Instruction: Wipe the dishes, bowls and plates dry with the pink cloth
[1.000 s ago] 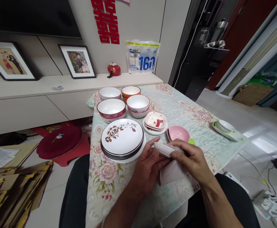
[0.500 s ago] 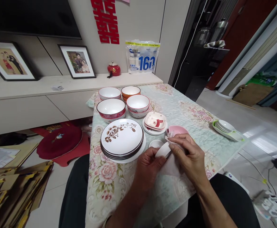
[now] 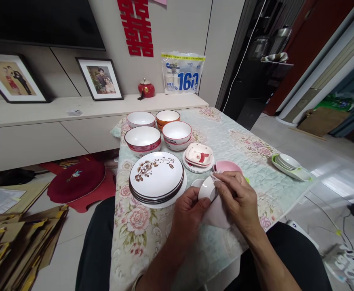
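Observation:
My left hand [image 3: 192, 206] grips a small white dish [image 3: 206, 189] by its near edge, thumb on the outside. Pale pinkish cloth [image 3: 218, 212] is bunched against the dish, and my right hand [image 3: 239, 198] pinches it at the far rim. The dish is tilted, and the fingers partly cover it. Just behind it another small white bowl [image 3: 197, 182] shows only in part. A pink bowl [image 3: 228, 166] sits beyond my right fingers. To the left stands a stack of brown-flowered plates [image 3: 156, 174]. Small square dishes [image 3: 199, 154] rest on white plates behind.
Several large bowls [image 3: 142, 137] stand in stacks at the table's back left. Small white bowls [image 3: 289, 161] sit on a green-edged dish [image 3: 298, 173] near the right edge. A flowered cloth [image 3: 140, 238] covers the table. A red stool [image 3: 80, 182] and flattened cardboard [image 3: 28, 238] are at left.
The white dish has turned in my hands, so more of its outer surface faces up. My right fingers have shifted slightly along the rim with the cloth.

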Demonstrator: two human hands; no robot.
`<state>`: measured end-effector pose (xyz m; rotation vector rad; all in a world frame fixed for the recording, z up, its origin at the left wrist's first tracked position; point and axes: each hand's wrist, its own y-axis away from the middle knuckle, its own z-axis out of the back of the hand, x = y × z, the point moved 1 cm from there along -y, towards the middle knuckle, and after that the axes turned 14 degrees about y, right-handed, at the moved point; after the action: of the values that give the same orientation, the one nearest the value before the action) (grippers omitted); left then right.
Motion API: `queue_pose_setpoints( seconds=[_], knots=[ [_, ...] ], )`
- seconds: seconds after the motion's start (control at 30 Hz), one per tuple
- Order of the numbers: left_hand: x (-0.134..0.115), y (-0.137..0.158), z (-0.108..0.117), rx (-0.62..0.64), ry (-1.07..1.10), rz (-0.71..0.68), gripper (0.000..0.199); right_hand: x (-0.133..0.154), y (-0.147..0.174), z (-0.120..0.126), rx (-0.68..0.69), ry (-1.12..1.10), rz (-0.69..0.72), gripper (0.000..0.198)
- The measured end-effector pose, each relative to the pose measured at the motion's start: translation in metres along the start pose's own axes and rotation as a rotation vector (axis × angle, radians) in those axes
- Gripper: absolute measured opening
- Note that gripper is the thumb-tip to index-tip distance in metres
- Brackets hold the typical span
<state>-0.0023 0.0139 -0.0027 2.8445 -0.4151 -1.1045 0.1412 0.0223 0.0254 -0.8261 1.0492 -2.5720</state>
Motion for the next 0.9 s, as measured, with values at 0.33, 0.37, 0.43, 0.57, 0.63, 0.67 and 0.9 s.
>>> queue_pose_setpoints(
  seconds=[0.33, 0.37, 0.43, 0.57, 0.63, 0.67, 0.9],
  knots=[
    [-0.002, -0.001, -0.003, 0.030, 0.040, -0.034, 0.022, 0.026, 0.005, -0.002, 0.114, -0.032, 0.257, 0.028],
    [-0.001, -0.001, -0.003, 0.030, 0.051, -0.023, 0.022, 0.023, 0.004, -0.002, 0.097, -0.027, 0.241, 0.027],
    [0.001, 0.001, -0.002, 0.032, 0.089, 0.007, 0.022, 0.013, 0.002, -0.002, 0.051, -0.019, 0.164, 0.024],
    [0.004, 0.001, -0.001, 0.016, 0.145, 0.036, 0.024, 0.001, 0.001, -0.004, -0.004, -0.008, 0.040, 0.021],
    [0.005, -0.001, -0.001, 0.010, 0.178, 0.035, 0.026, 0.005, 0.004, -0.006, -0.004, -0.008, 0.060, 0.021],
    [0.005, -0.001, 0.000, 0.010, 0.195, 0.033, 0.027, 0.009, 0.006, -0.006, 0.013, -0.013, 0.091, 0.022],
    [0.003, -0.003, 0.001, 0.038, 0.095, -0.001, 0.022, 0.017, 0.007, -0.004, 0.095, -0.034, 0.231, 0.024]
  ],
)
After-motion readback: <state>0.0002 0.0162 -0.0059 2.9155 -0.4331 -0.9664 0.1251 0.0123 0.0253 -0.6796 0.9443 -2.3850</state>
